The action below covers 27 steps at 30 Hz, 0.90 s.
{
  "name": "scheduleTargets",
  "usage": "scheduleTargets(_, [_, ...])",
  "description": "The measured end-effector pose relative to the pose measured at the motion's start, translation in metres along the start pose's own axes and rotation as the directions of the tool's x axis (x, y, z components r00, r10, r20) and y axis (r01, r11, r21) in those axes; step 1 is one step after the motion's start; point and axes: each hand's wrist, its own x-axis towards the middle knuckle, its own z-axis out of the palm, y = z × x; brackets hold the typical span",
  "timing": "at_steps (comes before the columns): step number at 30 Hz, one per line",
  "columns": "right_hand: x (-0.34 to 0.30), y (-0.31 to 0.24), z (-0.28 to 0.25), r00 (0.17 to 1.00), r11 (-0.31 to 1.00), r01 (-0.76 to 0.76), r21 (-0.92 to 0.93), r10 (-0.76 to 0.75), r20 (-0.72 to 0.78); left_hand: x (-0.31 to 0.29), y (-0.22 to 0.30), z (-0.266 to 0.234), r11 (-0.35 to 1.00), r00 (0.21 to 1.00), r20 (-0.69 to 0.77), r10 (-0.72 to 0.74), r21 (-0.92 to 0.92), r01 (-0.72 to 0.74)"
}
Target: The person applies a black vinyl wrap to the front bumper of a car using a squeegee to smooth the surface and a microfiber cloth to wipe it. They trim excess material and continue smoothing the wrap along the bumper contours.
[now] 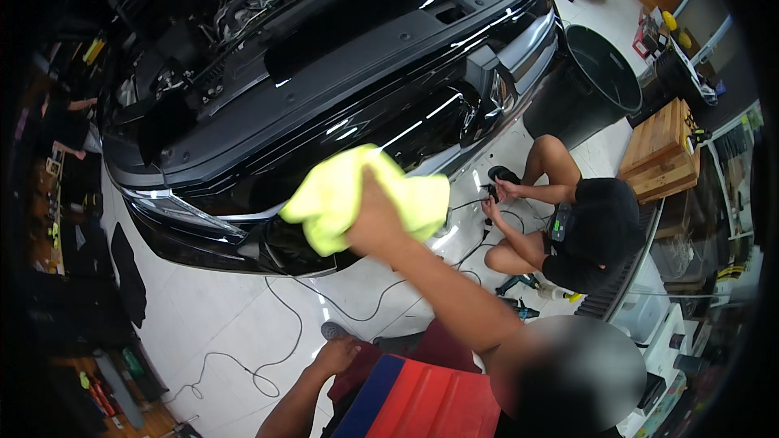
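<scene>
My right hand (378, 215) is closed on a bright yellow cloth (337, 195), bunched and raised in front of the black car's bumper and grille. The cloth hides part of the car's front, so I cannot tell whether it touches the surface. My left hand (337, 354) is low by my maroon-clad leg, holding nothing that I can see, its fingers loosely bent and apart. The black car (324, 118) fills the upper middle, with its engine bay exposed and a headlight (182, 209) at its left front corner.
At the right a co-worker (600, 223) sits low, both hands on a small dark corded tool (492, 192). Cables (300, 324) snake over the white tiled floor. Power tools (519, 284) lie beside the co-worker. A large black bin (584, 81) and a wooden crate (661, 146) stand behind.
</scene>
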Motion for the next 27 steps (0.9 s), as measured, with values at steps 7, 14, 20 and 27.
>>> scheduleTargets(7, [0.087,0.099,-0.139,0.954,0.909,0.151,-0.389,-0.238,-0.184,-0.004,-0.056,0.048,0.957,0.964,-0.091,-0.25,-0.178,0.231])
scheduleTargets(14, [-0.031,0.01,0.023,0.991,0.993,0.114,0.023,-0.115,0.064,0.098,-0.118,0.148,0.976,0.979,-0.014,-0.203,-0.082,0.201])
scheduleTargets(20, [-0.162,0.047,0.065,0.992,0.783,-0.068,0.619,-0.013,0.126,0.178,-0.137,0.173,0.992,0.992,-0.036,-0.123,-0.031,0.122])
scheduleTargets(27, [-0.257,0.16,0.149,0.912,0.964,0.025,0.265,-0.131,0.389,0.198,-0.161,0.188,0.998,0.996,-0.063,-0.068,-0.003,0.068])
